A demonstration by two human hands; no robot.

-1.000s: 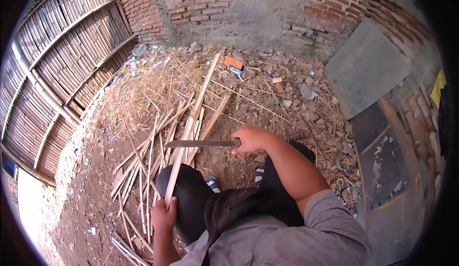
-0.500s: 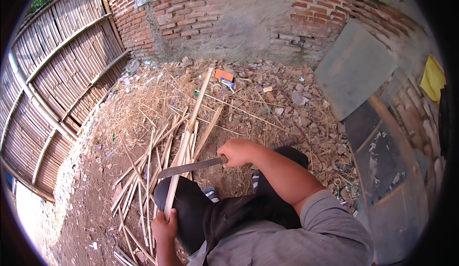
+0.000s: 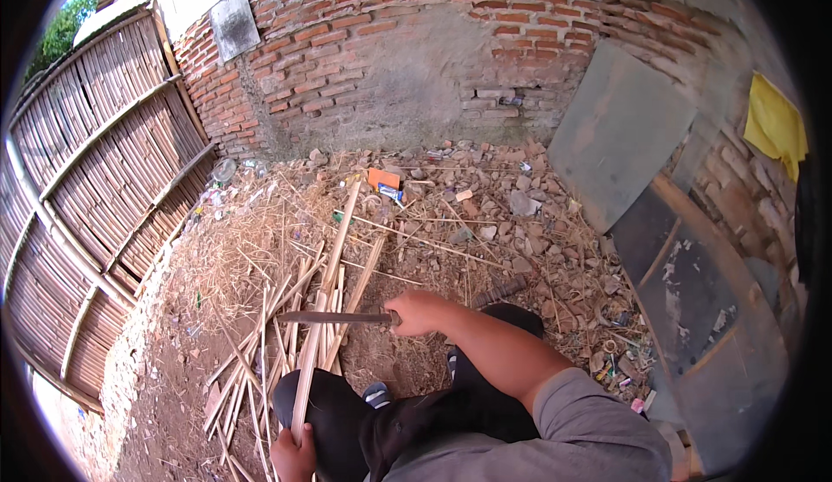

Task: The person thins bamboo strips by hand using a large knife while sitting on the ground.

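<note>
My right hand (image 3: 418,313) is closed round the handle of a machete (image 3: 336,317). Its dark blade points left and crosses over a long pale bamboo strip (image 3: 309,369); whether the edge touches the strip I cannot tell. Low in the view, my left hand (image 3: 293,454) grips the near end of that strip beside my left knee. From there the strip slants away over the knee toward the rubble. Under and around it lies a loose pile of thin bamboo strips (image 3: 245,365).
A slatted bamboo fence (image 3: 113,161) stands at left, a worn brick wall (image 3: 373,83) at the back. Grey sheets (image 3: 624,135) and a dark panel (image 3: 693,283) lean at right beneath a yellow cloth (image 3: 774,122). Broken bricks, straw and litter cover the ground, including an orange piece (image 3: 383,179).
The view has tilted upward. My right hand has moved the machete farther out along the strip, and its blade now lies more level. My left hand keeps its hold.
</note>
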